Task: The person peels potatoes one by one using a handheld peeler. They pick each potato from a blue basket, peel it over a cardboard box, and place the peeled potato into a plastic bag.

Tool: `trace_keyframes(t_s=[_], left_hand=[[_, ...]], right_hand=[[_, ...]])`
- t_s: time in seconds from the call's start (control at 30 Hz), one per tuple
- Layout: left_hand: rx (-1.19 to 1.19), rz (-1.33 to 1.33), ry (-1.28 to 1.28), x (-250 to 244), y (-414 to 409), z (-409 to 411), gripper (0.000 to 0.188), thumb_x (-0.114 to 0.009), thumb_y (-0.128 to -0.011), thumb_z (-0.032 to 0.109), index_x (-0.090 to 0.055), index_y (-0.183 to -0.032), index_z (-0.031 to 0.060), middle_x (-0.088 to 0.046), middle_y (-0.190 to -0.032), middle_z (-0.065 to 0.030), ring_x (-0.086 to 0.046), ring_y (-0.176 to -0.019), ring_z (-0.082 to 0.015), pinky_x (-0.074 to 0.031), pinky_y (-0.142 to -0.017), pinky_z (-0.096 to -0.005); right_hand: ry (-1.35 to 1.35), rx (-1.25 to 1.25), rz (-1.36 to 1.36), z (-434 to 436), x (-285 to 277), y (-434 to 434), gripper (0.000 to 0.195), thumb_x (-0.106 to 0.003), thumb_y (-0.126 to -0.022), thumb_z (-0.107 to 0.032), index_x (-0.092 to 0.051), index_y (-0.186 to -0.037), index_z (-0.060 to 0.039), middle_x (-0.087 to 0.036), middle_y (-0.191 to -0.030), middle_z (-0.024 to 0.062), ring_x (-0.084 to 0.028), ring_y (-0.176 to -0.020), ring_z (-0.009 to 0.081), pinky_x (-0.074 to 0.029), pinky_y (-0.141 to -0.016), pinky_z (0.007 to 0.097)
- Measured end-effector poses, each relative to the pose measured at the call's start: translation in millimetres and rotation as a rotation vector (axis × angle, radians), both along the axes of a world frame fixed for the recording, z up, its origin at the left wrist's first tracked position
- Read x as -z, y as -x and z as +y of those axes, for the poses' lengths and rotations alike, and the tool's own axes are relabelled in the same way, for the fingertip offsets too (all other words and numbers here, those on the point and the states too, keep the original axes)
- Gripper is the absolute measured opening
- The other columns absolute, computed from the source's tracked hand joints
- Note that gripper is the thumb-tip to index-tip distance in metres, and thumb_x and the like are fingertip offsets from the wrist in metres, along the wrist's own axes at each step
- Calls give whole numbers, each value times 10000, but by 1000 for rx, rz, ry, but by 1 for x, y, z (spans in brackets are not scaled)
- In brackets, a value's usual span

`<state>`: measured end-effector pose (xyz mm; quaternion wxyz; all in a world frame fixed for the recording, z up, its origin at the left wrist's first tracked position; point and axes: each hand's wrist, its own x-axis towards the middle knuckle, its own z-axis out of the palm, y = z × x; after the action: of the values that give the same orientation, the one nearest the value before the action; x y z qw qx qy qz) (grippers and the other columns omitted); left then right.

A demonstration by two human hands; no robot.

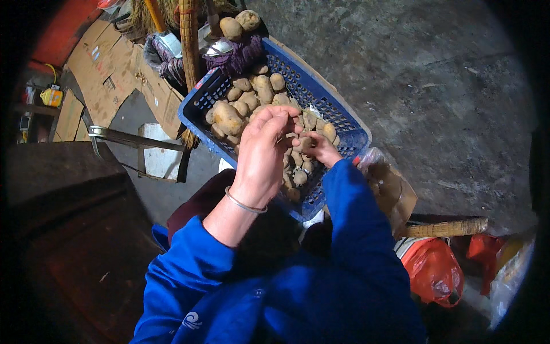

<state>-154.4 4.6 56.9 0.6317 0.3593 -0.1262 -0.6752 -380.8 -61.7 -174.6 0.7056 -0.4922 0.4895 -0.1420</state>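
A blue perforated plastic basket (193,116) full of potatoes (264,89) stands on the floor before me. Over its middle is my left hand (266,142), raised above the potatoes, with a thin green stalk or strand (313,113) pinched between thumb and fingers. A metal bangle (245,202) circles that wrist. Lower and to the right, my right hand (324,149) reaches into the basket with its fingers around a potato (304,144), partly hidden by the left hand. Two larger potatoes (231,28) rest on purple mop strands (247,53) beyond the basket's far corner.
Flattened cardboard (101,73), a broom handle (189,47) and mop heads lie at the upper left. A metal-framed stool (133,139) and a dark brown surface (77,232) are at the left. Right of my arm are a clear plastic bag (386,185) and red plastic bags (434,271).
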Motion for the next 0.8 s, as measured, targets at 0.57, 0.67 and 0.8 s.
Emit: trace_keyframes(t_s=[0.57,0.67,0.8], left_hand=[[-6,11,-72,-2,-4,0,182,-495,-946,162,-571,-1031,20,-592,-931,-55,-568,-858,-152,-438,-737,-290],[4,43,-100,0,-5,1,181,-499,-939,157,-572,-1032,19,-592,-929,-55,-562,-864,-155,-433,-744,-290],[31,72,-132,1,-4,0,180,-504,-935,158,-574,-1032,23,-592,-929,-53,-561,-869,-158,-431,-747,-291]], right_hand=[[514,-479,1047,38,78,-37,270,-619,-775,-219,-662,-995,-68,-616,-1148,175,-624,-1000,363,-514,-862,410],[436,-472,1057,50,87,-47,279,-621,-773,-221,-658,-1003,-67,-610,-1159,176,-624,-1001,365,-515,-861,409],[326,-419,996,49,83,-50,292,-624,-771,-224,-653,-1014,-66,-602,-1172,178,-623,-1001,366,-515,-861,407]])
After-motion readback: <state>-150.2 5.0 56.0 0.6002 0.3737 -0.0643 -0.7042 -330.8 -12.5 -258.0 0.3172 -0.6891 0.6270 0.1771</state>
